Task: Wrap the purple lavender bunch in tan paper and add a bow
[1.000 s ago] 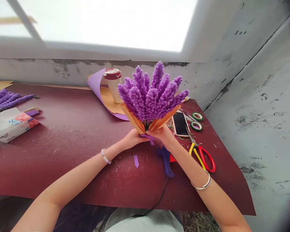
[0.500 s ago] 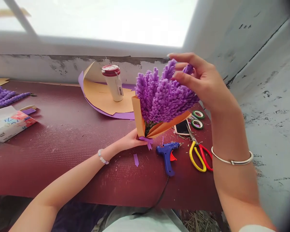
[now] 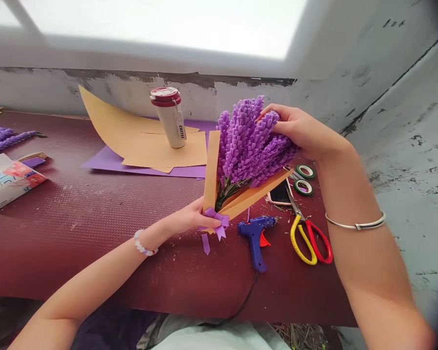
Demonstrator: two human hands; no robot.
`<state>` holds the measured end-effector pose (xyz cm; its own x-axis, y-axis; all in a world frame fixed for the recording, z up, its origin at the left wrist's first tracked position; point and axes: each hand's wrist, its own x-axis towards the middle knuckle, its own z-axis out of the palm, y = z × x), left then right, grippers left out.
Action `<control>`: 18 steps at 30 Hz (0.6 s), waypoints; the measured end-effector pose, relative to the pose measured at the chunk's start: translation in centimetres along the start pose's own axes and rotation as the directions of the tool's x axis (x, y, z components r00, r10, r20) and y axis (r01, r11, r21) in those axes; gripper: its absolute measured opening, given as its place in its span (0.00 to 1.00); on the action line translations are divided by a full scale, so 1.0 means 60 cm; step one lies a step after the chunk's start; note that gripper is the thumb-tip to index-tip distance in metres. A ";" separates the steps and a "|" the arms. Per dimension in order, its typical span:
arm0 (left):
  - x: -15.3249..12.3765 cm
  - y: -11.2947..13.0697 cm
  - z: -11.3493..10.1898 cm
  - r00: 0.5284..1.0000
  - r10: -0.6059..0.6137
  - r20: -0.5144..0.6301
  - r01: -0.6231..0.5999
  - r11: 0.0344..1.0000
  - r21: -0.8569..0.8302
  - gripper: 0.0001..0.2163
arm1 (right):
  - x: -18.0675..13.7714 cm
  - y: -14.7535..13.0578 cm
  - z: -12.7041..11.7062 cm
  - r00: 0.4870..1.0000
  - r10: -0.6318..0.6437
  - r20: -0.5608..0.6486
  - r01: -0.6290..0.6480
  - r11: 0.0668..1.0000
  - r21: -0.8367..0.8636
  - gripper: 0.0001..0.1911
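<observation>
A bouquet of purple paper lavender [image 3: 246, 146] leans to the right in an orange-tan paper wrap [image 3: 210, 170]. Near the wrap's bottom, by a purple bow [image 3: 218, 222], my left hand [image 3: 193, 217] is closed around the bouquet, its thumb lying at the bow. My right hand [image 3: 290, 125] reaches in from the right and has its thumb and fingers on a flower spike at the top of the bouquet; some fingertips are hidden among the blooms. Green stems show between the flowers and the wrap.
Right of the bow lie a blue glue gun [image 3: 256, 238], scissors [image 3: 303, 238], a phone [image 3: 280, 193] and green tape rolls [image 3: 303, 186]. A coffee cup [image 3: 170, 121] stands on tan paper sheets [image 3: 146, 154]. More lavender [image 3: 7, 138] and a printed box [image 3: 16, 180] are left.
My right hand has come down and its fingers have drawn in on a flower spike. The bouquet is turned slightly, showing more stems and bow. The tan sheet behind has flattened out leftward.
</observation>
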<state>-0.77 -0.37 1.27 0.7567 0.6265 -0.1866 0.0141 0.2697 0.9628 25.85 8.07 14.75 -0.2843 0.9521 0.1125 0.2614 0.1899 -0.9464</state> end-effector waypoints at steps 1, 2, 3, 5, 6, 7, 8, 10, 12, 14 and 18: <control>-0.001 0.003 0.001 1.000 -0.008 0.001 0.008 1.000 -0.014 0.17 | -0.001 0.008 0.001 1.000 0.013 0.013 -0.013 1.000 0.020 0.09; -0.002 0.006 0.001 1.000 -0.018 0.007 0.018 0.999 -0.032 0.17 | -0.002 0.016 0.002 0.999 0.026 0.026 -0.027 0.999 0.038 0.09; -0.003 0.008 0.002 0.999 -0.031 0.017 0.031 0.998 -0.051 0.16 | -0.003 0.023 0.004 0.999 0.038 0.035 -0.040 0.998 0.050 0.10; -0.003 0.009 0.005 0.996 -0.068 0.064 0.073 0.994 -0.085 0.15 | -0.003 0.033 0.008 0.998 0.048 0.033 -0.050 0.996 0.068 0.11; -0.003 0.009 0.006 0.992 -0.083 0.096 0.092 0.991 -0.095 0.14 | -0.002 0.036 0.010 0.998 0.049 0.028 -0.051 0.996 0.072 0.11; -0.003 0.008 0.007 0.988 -0.091 0.124 0.104 0.990 -0.099 0.13 | -0.002 0.039 0.013 0.999 0.046 0.026 -0.048 0.996 0.076 0.11; -0.003 0.006 0.007 0.986 -0.094 0.140 0.109 0.988 -0.107 0.13 | -0.001 0.041 0.016 0.999 0.042 0.032 -0.045 0.996 0.079 0.10; -0.004 0.003 0.007 0.986 -0.090 0.140 0.110 0.984 -0.142 0.13 | 0.001 0.049 0.022 0.997 0.033 0.064 -0.039 0.995 0.093 0.09; -0.006 0.001 0.005 0.989 -0.091 0.120 0.114 0.975 -0.193 0.15 | 0.002 0.063 0.029 0.997 0.039 0.072 -0.048 0.991 0.125 0.10; -0.007 0.001 0.004 0.985 -0.103 0.141 0.133 0.966 -0.220 0.16 | 0.001 0.080 0.029 0.997 0.068 0.040 -0.074 0.984 0.161 0.11; -0.002 0.005 0.010 0.988 -0.103 0.118 0.129 0.961 -0.244 0.15 | -0.009 0.100 0.000 0.994 0.105 -0.025 -0.103 0.993 0.057 0.14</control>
<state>-0.46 -0.77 1.68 0.8233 0.5044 -0.2602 -0.0481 0.5189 0.8535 27.58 8.67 8.98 -0.2319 0.9725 0.0205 0.2364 0.0768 -0.9686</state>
